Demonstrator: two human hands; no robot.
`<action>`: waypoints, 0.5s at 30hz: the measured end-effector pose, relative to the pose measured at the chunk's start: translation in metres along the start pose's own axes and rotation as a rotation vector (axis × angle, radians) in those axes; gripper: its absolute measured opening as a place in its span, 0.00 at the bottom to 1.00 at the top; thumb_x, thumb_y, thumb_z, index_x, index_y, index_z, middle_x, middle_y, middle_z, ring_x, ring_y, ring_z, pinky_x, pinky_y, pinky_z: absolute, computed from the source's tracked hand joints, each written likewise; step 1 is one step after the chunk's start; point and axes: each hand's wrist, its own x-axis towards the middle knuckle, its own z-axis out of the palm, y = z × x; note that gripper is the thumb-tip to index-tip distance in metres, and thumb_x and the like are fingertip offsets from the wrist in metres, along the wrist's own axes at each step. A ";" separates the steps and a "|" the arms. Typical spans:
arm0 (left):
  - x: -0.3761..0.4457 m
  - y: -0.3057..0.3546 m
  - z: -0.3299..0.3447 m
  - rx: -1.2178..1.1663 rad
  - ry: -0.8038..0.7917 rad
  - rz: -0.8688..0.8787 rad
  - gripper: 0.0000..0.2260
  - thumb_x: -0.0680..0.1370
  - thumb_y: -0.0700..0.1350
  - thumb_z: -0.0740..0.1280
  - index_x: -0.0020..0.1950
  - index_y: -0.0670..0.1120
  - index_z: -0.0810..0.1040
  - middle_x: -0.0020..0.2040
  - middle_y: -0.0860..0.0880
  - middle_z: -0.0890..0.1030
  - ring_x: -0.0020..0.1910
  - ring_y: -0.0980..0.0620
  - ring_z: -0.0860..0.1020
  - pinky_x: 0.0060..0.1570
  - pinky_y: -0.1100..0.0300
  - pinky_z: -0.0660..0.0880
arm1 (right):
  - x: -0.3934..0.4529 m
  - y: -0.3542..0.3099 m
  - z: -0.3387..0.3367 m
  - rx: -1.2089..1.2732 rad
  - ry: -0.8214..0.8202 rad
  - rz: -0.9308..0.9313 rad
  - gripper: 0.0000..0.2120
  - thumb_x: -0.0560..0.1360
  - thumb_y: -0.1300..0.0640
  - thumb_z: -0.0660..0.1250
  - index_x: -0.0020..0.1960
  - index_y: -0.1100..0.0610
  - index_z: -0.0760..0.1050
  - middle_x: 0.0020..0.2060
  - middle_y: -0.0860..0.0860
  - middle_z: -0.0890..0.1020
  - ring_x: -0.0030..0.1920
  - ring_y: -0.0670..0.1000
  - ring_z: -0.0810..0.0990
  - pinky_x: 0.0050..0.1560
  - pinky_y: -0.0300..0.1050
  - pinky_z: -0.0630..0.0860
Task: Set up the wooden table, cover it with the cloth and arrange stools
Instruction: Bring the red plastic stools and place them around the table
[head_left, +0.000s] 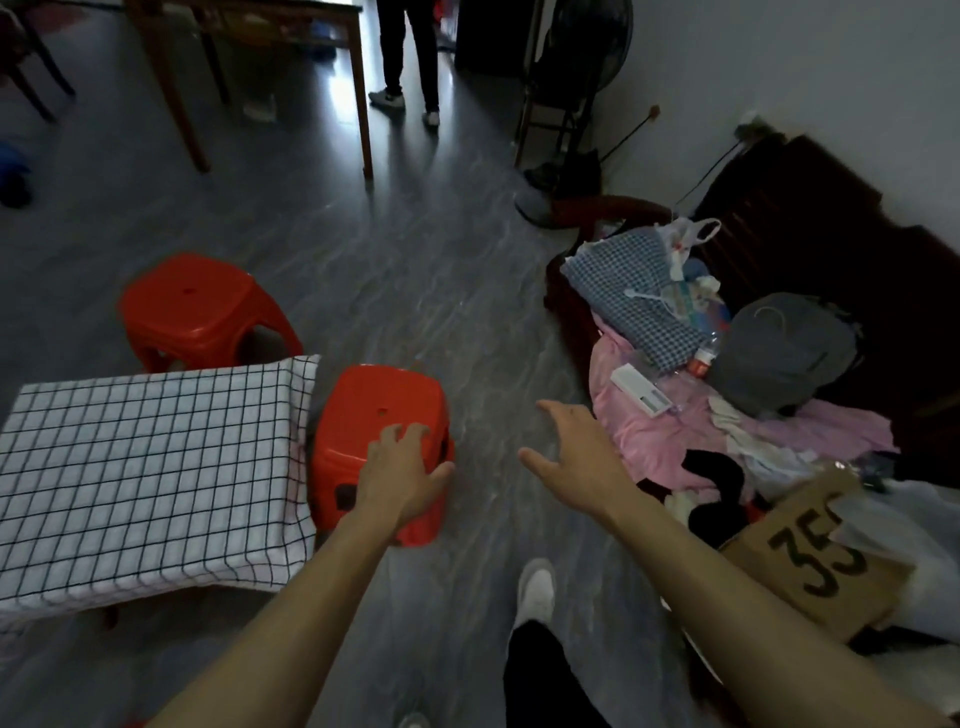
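Bench (104, 587) stands covered by cloth (140, 467). Far stool (192, 306) placed. Left hand (400, 467) fingers curl on near stool (379, 415), positioning unfinished; right hand (576, 452) spread, empty.

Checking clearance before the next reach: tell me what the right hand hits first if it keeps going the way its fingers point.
Probably nothing soon: the right hand points over bare floor, passing left of the pink cloth pile. Depth is unclear.
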 end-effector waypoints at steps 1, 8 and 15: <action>0.015 0.005 0.002 -0.004 0.000 -0.013 0.28 0.74 0.57 0.70 0.71 0.50 0.69 0.72 0.41 0.67 0.67 0.38 0.68 0.66 0.46 0.68 | 0.019 0.006 -0.002 0.008 -0.006 -0.010 0.36 0.72 0.40 0.68 0.75 0.53 0.63 0.69 0.56 0.69 0.68 0.58 0.69 0.69 0.54 0.68; 0.127 0.044 0.015 0.046 0.030 -0.175 0.30 0.73 0.58 0.69 0.72 0.49 0.69 0.71 0.41 0.68 0.67 0.38 0.69 0.67 0.48 0.67 | 0.171 0.048 -0.017 0.105 -0.048 -0.125 0.38 0.70 0.41 0.69 0.74 0.59 0.66 0.65 0.62 0.73 0.67 0.60 0.70 0.70 0.51 0.66; 0.246 0.127 0.010 0.069 0.036 -0.189 0.30 0.71 0.59 0.67 0.70 0.48 0.70 0.67 0.41 0.73 0.67 0.41 0.69 0.67 0.52 0.65 | 0.316 0.051 -0.064 0.082 -0.151 -0.257 0.36 0.74 0.46 0.71 0.76 0.57 0.61 0.68 0.60 0.70 0.70 0.59 0.67 0.72 0.51 0.63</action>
